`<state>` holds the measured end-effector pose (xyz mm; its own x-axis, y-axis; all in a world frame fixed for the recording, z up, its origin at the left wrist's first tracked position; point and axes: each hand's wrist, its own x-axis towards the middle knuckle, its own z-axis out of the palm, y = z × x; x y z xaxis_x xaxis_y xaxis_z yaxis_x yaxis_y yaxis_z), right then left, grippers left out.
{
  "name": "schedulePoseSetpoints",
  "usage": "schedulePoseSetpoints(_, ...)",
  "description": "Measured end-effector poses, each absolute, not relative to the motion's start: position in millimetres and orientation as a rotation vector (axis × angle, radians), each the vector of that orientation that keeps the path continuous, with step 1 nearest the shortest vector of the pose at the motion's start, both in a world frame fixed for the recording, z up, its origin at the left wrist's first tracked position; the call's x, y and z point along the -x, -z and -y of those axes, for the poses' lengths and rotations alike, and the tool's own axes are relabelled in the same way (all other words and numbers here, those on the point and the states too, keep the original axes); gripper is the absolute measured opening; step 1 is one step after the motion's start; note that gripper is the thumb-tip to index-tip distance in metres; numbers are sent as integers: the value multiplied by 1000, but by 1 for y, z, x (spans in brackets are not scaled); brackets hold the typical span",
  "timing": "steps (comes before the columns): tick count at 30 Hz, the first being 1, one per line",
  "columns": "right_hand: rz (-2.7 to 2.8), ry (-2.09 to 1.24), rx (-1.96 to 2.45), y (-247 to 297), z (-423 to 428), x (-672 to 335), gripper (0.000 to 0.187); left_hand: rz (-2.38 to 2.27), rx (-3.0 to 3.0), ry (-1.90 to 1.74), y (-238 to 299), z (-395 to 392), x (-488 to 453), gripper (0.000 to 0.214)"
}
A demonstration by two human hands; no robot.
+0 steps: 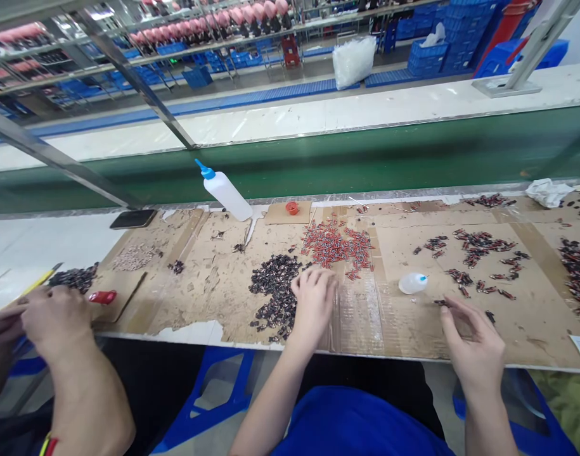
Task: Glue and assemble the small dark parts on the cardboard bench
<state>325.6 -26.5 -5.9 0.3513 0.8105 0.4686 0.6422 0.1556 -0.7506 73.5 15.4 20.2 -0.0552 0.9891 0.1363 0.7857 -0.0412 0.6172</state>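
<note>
My left hand [313, 299] rests on the cardboard-covered bench between a pile of small dark parts [274, 288] and a pile of red parts [335, 245]; its fingers are curled together, and what they hold is hidden. My right hand [470, 339] hovers near the bench's front edge with thumb and fingers pinched on a tiny dark part, close to scattered dark-and-red pieces [480, 247]. A small white glue bottle [412, 282] lies between my two hands.
A large white squeeze bottle [227, 192] with a blue tip leans at the back. A small red cap [292, 208] sits on cardboard. A co-worker's hands [42, 323] work at the left beside a red tool [103, 296]. A green conveyor belt [366, 158] runs behind.
</note>
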Motion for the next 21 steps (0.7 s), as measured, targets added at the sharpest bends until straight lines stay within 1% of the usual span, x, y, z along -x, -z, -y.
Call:
schedulePoseSetpoints(3,1551,3,1580,6,15,-328,31,-2074,-1907,-644,-18,-32,-61,13)
schedulePoseSetpoints(6,1652,-10,1583,14,1,-318,45,-2136,-1919,-501,-14,-42,-59,14)
schedulePoseSetpoints(7,1663,-34,1588,17,-4,-314,46,-2147,-1923,-485,-14,-44,-60,15)
schedulePoseSetpoints(10,1624,-129,1564,24,-13,-305,37,-2116,-1934,-505,-17,-42,-63,19)
schedulePoseSetpoints(13,1504,-327,1495,22,-14,-299,31,-1910,-1933,-598,-23,-32,-70,22)
schedulePoseSetpoints(15,1365,-543,1440,18,-10,-296,33,-1693,-1908,-664,-24,-23,-78,20)
schedulePoseSetpoints(17,1210,-708,1408,13,-4,-294,36,-1537,-1838,-696,-20,-15,-88,14)
schedulePoseSetpoints(19,1092,-748,1410,11,0,-294,39,-1523,-1771,-715,-12,-7,-96,9)
schedulePoseSetpoints(21,1010,-721,1406,10,3,-294,42,-1613,-1755,-748,-3,-2,-101,9)
